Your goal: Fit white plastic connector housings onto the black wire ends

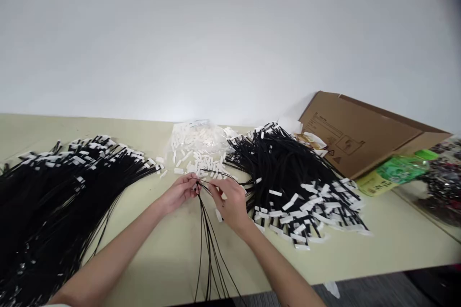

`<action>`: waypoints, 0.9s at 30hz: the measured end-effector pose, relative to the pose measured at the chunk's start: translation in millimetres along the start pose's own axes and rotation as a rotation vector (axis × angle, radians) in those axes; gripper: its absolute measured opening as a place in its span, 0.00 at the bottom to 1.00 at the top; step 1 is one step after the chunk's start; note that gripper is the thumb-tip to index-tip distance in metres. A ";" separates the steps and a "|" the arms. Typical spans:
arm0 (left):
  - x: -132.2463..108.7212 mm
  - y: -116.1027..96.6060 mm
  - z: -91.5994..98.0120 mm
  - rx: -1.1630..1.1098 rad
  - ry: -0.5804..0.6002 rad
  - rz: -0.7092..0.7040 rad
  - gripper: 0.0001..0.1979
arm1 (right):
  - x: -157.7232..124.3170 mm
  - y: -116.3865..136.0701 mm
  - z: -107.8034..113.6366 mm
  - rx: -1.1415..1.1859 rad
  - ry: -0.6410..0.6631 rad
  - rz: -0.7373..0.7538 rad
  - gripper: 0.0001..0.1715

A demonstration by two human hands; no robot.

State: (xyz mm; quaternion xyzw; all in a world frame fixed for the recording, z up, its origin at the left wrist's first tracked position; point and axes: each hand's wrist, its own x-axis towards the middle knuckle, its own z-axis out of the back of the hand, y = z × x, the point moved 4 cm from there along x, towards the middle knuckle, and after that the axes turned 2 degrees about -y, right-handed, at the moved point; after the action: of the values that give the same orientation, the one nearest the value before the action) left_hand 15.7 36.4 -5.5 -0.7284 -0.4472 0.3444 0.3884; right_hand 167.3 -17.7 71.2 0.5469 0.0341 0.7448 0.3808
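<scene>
Several thin black cables point(207, 244) hang from between my two hands, spreading apart down past the table's front edge. My left hand point(182, 193) is closed around their upper ends, with the fingertips pinched together. Close beside it on the right, my right hand point(230, 201) pinches the same cables near their ends. Anything small at the fingertips is too fine to make out. Just beyond my hands lie loose white plastic pieces point(205, 160), partly spilling from a clear plastic bag point(198, 136).
A large heap of black cables with white ends point(72, 192) covers the left side. Another pile of such cables point(288, 168) lies to the right. Behind it a cardboard box point(342, 134) leans near the wall, with a green-labelled bottle point(396, 172) lying beside it.
</scene>
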 end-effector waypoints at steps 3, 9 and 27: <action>0.2 -0.3 0.1 -0.009 0.000 0.005 0.08 | -3.3 -7.4 -6.9 -0.045 0.044 0.008 0.09; 1.4 0.8 2.0 -0.035 -0.004 0.015 0.08 | -0.7 -19.9 2.3 -0.034 -0.013 -0.095 0.10; -2.9 -2.9 -4.3 -0.064 -0.047 -0.010 0.11 | 57.9 23.7 98.5 0.508 -0.572 -0.239 0.04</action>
State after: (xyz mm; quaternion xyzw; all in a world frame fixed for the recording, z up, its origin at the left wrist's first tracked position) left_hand 17.2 33.5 -0.5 -0.7298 -0.4708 0.3450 0.3561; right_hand 231.1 -35.6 167.3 0.8011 0.1733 0.4808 0.3115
